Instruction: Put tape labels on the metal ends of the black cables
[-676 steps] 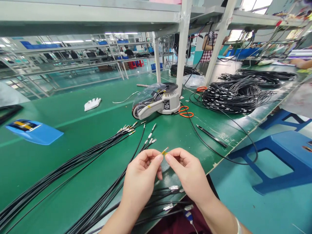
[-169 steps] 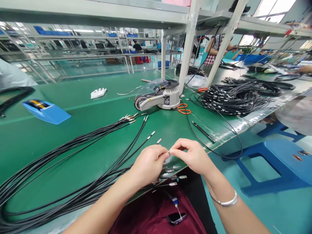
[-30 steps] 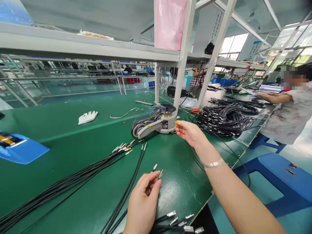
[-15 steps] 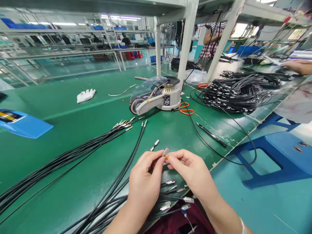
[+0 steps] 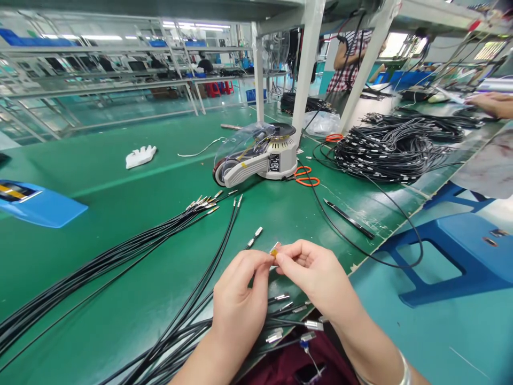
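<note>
Green factory table, strewn with thin black metal-tipped cables: we pinch one cable's yellow-taped metal tip between our left hand and right hand, the fingertips of both closed on it just above the table's near edge. A grey tape dispenser stands beyond.

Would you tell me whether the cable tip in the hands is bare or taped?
Taped: yellow tape sits on the tip between left hand and right hand.
</note>
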`<state>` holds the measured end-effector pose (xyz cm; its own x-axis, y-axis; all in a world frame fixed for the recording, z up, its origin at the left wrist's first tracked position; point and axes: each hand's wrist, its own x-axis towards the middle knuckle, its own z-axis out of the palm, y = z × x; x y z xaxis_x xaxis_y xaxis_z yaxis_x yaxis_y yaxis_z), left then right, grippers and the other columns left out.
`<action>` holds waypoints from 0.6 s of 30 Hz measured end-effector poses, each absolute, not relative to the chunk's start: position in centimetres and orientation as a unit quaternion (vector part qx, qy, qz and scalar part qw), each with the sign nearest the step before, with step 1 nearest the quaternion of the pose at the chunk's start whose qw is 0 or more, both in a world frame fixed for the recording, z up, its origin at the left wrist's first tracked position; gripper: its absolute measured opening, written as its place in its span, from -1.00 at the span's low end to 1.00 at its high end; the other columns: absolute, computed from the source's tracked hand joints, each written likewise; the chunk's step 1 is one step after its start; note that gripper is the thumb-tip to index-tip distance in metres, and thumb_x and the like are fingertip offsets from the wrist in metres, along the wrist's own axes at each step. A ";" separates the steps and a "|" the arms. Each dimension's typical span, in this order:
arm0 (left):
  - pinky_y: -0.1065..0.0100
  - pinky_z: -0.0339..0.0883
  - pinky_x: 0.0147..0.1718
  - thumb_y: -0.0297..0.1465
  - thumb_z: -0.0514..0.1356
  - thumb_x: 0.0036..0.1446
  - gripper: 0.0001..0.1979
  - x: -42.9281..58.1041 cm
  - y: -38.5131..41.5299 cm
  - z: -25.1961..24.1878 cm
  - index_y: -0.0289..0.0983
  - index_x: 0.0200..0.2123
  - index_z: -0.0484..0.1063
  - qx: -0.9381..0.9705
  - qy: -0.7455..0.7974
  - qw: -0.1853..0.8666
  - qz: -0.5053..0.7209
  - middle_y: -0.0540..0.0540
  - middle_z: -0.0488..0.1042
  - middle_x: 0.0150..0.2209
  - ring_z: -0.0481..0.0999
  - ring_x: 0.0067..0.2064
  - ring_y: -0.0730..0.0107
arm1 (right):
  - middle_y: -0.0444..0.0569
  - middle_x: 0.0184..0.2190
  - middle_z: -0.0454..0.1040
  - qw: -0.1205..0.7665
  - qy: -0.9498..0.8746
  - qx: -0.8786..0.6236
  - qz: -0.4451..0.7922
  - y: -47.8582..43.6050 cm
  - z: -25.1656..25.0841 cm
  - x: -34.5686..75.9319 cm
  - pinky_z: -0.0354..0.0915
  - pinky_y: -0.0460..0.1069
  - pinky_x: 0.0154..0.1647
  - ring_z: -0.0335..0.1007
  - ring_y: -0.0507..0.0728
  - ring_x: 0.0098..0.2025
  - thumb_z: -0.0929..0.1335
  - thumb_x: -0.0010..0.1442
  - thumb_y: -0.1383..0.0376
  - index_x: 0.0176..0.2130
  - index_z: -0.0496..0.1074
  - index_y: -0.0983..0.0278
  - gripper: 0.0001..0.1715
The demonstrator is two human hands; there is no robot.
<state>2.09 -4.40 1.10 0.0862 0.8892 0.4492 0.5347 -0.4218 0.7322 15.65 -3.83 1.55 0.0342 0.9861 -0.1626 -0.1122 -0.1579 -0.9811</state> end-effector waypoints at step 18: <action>0.57 0.32 -0.36 -0.61 0.14 0.11 -0.80 1.7 -4.2 1.2 -0.20 -0.31 0.46 0.720 0.467 0.181 0.481 0.05 0.50 -0.38 0.47 -0.36 0.58 | -0.03 -0.47 0.54 0.461 -0.456 -0.522 0.554 -3.3 2.7 16.0 0.35 -0.01 -0.27 0.44 0.08 -0.38 0.41 -0.02 0.26 -0.49 0.42 0.32 -0.84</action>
